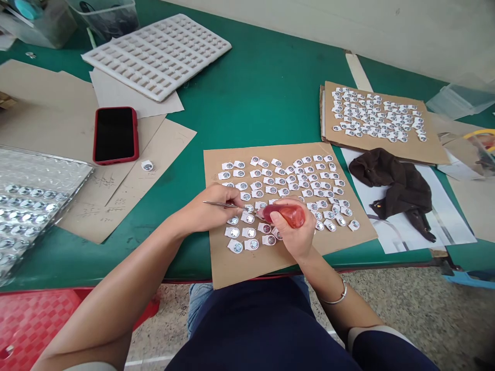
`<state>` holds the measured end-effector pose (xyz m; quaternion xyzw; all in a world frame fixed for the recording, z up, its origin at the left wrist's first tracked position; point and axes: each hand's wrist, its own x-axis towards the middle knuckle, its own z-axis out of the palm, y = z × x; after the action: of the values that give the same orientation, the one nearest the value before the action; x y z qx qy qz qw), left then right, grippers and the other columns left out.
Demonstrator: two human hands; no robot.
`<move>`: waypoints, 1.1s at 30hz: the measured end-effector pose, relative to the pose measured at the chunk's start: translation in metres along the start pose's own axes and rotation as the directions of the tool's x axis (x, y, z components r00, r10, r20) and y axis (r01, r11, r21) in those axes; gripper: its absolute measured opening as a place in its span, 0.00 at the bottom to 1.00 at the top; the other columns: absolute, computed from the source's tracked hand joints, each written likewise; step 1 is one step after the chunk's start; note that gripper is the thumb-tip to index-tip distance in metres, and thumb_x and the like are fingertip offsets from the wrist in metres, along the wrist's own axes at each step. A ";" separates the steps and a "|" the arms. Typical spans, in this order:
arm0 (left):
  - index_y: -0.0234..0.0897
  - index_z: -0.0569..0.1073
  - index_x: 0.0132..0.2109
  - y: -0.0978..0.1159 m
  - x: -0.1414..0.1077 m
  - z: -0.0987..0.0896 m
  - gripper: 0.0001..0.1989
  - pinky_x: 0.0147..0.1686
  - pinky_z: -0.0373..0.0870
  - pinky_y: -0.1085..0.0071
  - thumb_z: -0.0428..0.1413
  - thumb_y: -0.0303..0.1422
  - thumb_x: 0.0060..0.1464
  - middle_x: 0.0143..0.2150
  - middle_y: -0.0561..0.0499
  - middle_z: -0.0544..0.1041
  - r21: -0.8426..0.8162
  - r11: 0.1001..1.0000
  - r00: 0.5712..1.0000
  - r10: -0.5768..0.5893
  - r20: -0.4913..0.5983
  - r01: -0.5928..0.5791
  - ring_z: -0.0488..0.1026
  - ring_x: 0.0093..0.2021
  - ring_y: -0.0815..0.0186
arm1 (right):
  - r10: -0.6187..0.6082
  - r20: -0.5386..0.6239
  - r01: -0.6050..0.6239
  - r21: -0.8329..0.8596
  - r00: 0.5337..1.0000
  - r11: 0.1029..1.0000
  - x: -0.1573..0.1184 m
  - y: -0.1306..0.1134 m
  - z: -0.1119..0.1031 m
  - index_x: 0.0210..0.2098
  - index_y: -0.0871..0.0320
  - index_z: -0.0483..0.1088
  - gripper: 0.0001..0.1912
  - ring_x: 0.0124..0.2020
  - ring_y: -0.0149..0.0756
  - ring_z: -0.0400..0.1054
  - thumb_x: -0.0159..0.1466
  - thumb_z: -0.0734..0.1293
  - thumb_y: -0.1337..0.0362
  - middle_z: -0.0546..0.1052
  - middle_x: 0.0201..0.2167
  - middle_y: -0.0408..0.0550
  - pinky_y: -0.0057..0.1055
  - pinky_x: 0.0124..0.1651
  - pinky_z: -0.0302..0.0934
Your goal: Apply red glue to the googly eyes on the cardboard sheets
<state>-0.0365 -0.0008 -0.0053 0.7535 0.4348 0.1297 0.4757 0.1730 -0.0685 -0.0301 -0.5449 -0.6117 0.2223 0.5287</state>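
Observation:
A sheet of brown cardboard point(240, 270) lies in front of me, covered with many small white tabs, each bearing a round silvery disc point(251, 244). My left hand point(211, 208) is closed on thin metal tweezers point(219, 204), whose tips reach a disc near the sheet's middle. Wrapped in my right hand point(298, 234) is a soft red squeeze bottle point(291, 214), tilted with its narrow end toward the tweezer tips. Whether that end touches a disc, I cannot tell. Both hands hover over or rest on the sheet, hiding some tabs.
A red-cased phone point(116, 135) and a plastic tray of shiny domed pieces point(31, 216) lie left. Behind them is a white slotted tray point(162, 54). A second tab-covered cardboard point(417, 147) and dark brown cloth point(402, 188) lie right. Plastic bins point(106, 18) stand at the back left.

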 end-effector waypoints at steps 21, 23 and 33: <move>0.35 0.73 0.31 -0.004 0.000 0.002 0.05 0.23 0.59 0.77 0.55 0.32 0.51 0.25 0.54 0.72 -0.037 0.999 1.000 0.012 0.000 -0.012 0.65 0.25 0.72 | 0.014 0.045 -0.015 0.021 0.999 1.000 -0.001 0.001 0.002 0.36 0.57 0.69 0.10 0.36 0.36 0.69 0.55 0.70 0.63 0.74 0.33 0.46 0.39 0.42 0.65; 0.35 0.73 0.31 -0.003 0.001 0.001 0.05 0.23 0.59 0.77 0.55 0.31 0.50 0.25 0.54 0.72 -0.026 1.000 1.000 0.009 -0.008 -0.009 0.65 0.25 0.72 | 0.008 0.057 -0.010 0.032 0.998 0.999 -0.001 0.001 0.003 0.37 0.57 0.69 0.10 0.36 0.36 0.69 0.55 0.70 0.63 0.74 0.33 0.47 0.39 0.42 0.65; 0.34 0.74 0.31 -0.002 0.002 0.002 0.05 0.24 0.60 0.76 0.55 0.31 0.48 0.25 0.52 0.74 -0.037 0.999 1.000 0.008 -0.019 -0.009 0.67 0.26 0.71 | -0.017 0.031 0.018 -0.013 0.999 1.000 -0.002 0.000 0.002 0.36 0.56 0.69 0.09 0.37 0.36 0.70 0.56 0.69 0.63 0.74 0.33 0.46 0.38 0.42 0.65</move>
<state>-0.0355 -0.0003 -0.0078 0.7453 0.4334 0.1469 0.4849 0.1716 -0.0694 -0.0316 -0.5397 -0.6259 0.2219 0.5174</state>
